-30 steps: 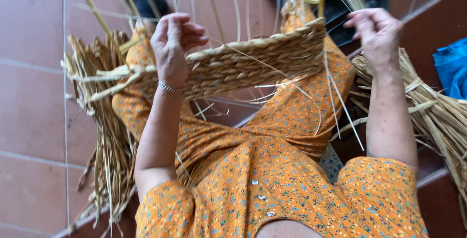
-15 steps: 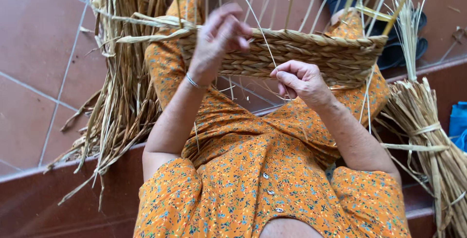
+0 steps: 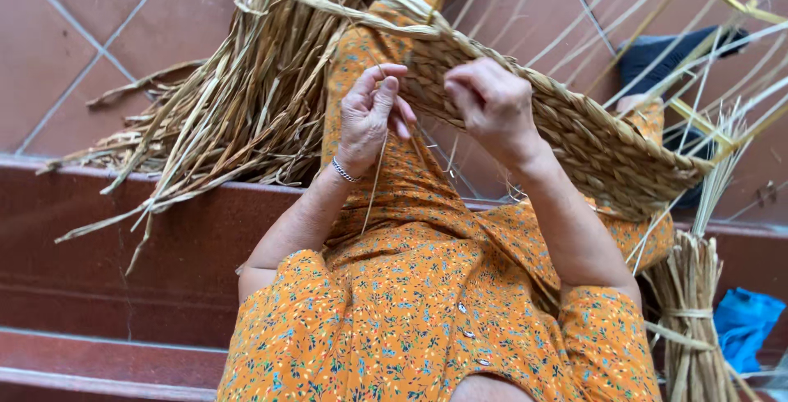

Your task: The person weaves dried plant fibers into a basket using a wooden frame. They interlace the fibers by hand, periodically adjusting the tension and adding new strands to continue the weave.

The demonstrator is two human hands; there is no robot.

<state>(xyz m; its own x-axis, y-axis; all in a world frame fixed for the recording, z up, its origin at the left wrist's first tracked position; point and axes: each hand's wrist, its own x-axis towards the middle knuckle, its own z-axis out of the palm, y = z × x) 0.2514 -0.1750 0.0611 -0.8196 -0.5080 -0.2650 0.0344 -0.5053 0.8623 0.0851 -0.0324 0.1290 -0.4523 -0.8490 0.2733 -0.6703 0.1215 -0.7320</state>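
The left hand [image 3: 371, 114] is raised over the lap with its fingers curled loosely inward, pinching a single thin straw strand [image 3: 373, 180] that hangs down from it across the orange floral dress [image 3: 427, 312]; a silver bracelet [image 3: 345, 174] sits at that wrist. Just beside it, the right hand [image 3: 492, 105] is closed with bent fingers on the near edge of the woven straw band [image 3: 574, 135], pressing into the braid. The band runs from upper left, between the two hands, down to the right, where it ends above the right knee. Long loose stalks stick out of its far edge and fan upward toward the top right.

To the left, a big heap of dry straw [image 3: 238, 98] lies on the red tiled floor [image 3: 98, 32] and spills over the edge of a dark red step [image 3: 148, 271]. At the lower right a tied straw bundle [image 3: 694, 320] stands upright, with a blue bag [image 3: 747, 328] just beside it. A dark shoe [image 3: 665, 53] shows beyond the band, partly hidden by the stalks.
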